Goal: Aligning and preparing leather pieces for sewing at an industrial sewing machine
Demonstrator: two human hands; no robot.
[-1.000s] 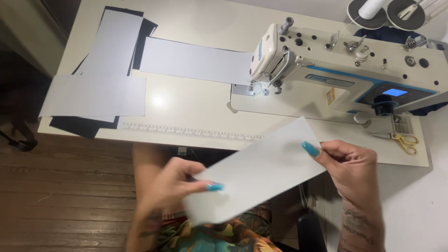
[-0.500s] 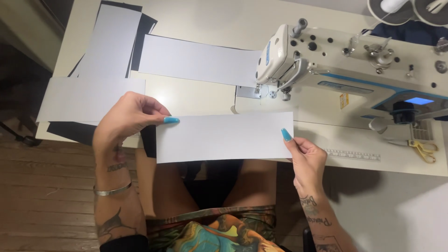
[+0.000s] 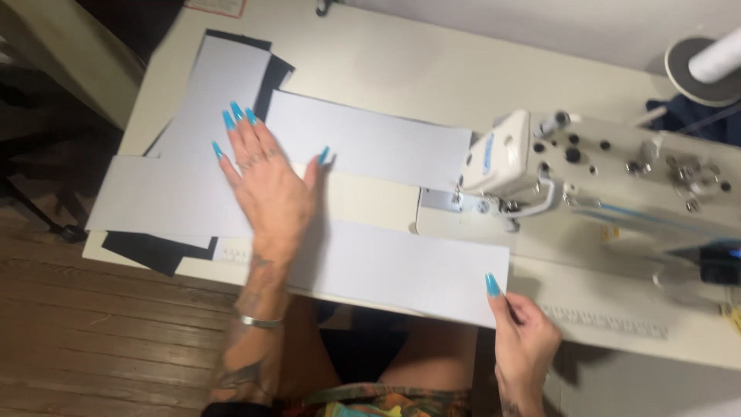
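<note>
A long pale grey rectangular sheet (image 3: 401, 266) lies flat along the front edge of the white sewing table (image 3: 401, 62). My right hand (image 3: 525, 344) pinches its lower right corner, thumb on top. My left hand (image 3: 266, 181) rests flat with fingers spread on the sheet's left end, where it overlaps other pale sheets (image 3: 154, 197). Both hands have long turquoise nails. A bracelet sits on my left wrist.
More pale sheets (image 3: 370, 143) and black pieces (image 3: 150, 251) are stacked at the table's left. A white industrial sewing machine (image 3: 610, 177) fills the right side, with a thread cone on a round stand (image 3: 710, 66) behind it. A ruler strip runs along the front edge. Wooden floor lies at the left.
The sheet, held up in both hands before, now lies on the table. My left hand has let go of its edge and spread flat over it.
</note>
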